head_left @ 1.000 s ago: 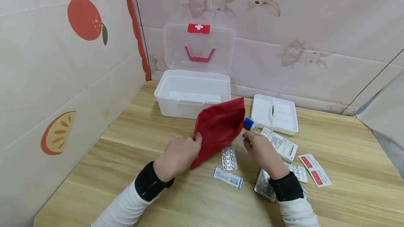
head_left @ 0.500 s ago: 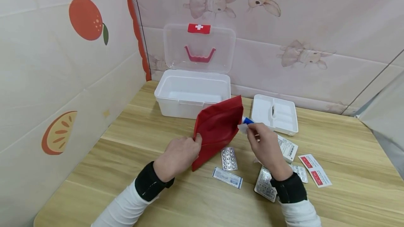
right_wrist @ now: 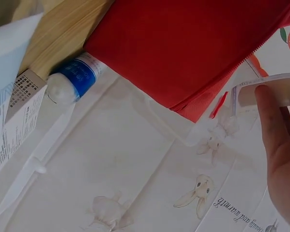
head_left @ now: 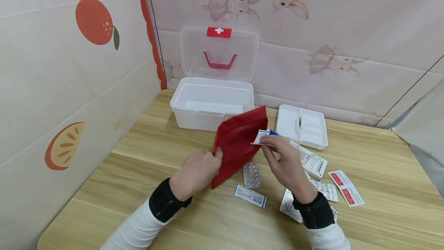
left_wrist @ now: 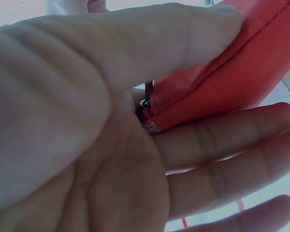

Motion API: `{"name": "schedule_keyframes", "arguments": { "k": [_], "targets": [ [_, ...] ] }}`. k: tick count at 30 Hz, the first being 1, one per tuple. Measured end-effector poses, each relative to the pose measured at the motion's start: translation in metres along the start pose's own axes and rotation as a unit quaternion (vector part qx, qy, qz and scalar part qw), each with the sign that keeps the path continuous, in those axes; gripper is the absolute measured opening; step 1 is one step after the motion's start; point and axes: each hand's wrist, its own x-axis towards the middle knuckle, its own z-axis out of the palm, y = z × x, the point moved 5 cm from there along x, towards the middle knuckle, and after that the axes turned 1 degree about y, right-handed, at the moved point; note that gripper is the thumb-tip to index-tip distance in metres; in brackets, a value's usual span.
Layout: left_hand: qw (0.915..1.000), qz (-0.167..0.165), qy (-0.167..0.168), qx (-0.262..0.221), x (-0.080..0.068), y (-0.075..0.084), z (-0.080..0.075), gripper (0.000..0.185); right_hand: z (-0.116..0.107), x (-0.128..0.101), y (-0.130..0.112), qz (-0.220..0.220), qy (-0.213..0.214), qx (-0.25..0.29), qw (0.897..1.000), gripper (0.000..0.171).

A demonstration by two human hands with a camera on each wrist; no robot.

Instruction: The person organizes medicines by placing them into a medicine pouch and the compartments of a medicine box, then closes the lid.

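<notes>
- Wood-grain table [head_left: 145, 165] in a corner w/ bunny-print and orange-print wall panels; first-aid odds & ends spread over it.
- Red pouch [head_left: 239, 142] – mid-table, held up on a slant, its lower corner near the table, upper edge tipped toward the right hand. Looks propped that way so its right-hand edge faces the packet.
- Left hand [head_left: 195, 173] – grips the pouch's left edge; the left wrist view shows the thumb on top and fingers [left_wrist: 222, 145] underneath, clamped on the fabric by the zip end. Prob. a steadying hold.
- Right hand [head_left: 286, 165] – fingers together, pinching a small white packet [head_left: 260, 137] by one end, held right at the pouch's upper right edge. Can't tell if it's touching the fabric or if the pouch mouth is open there.
- Blue-and-white tube [right_wrist: 72, 82] – lies on the table just behind the pouch, beside a printed white box [head_left: 310, 161].
- Near the right wrist: foil pill sheet [head_left: 251, 174] just below the pouch, a long blue-white strip [head_left: 249, 196] in front of it, more foil sheets [head_left: 326, 189] partly under the forearm, and a red-and-white packet pair [head_left: 346, 187] farther right.
- White box [head_left: 211, 103] w/ clear lid [head_left: 219, 53] stood open (red cross tag, red handle) at the back by the wall; looks bare inside.
- White tray w/ handle [head_left: 301, 125] sits out on the table beside the box, to its right.
</notes>
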Motion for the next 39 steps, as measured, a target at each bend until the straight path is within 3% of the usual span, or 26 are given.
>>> {"name": "schedule_keyframes", "arguments": {
  "k": [9, 28, 39],
  "targets": [
    [1.0, 0.001, 0.005, -0.004, -0.002, 0.0, -0.001, 0.051, 0.012, -0.005, 0.002, 0.014, -0.065, -0.025, 0.997, 0.031],
    [0.9999, 0.009, 0.001, 0.008, -0.001, 0.001, 0.0, 0.047, 0.02, -0.008, 0.005, 0.034, -0.116, -0.051, 0.991, 0.04],
    [1.0, 0.009, 0.002, 0.003, -0.001, 0.001, 0.0, 0.047, 0.021, -0.008, 0.006, 0.028, -0.119, -0.058, 0.991, 0.039]
  ]
}}
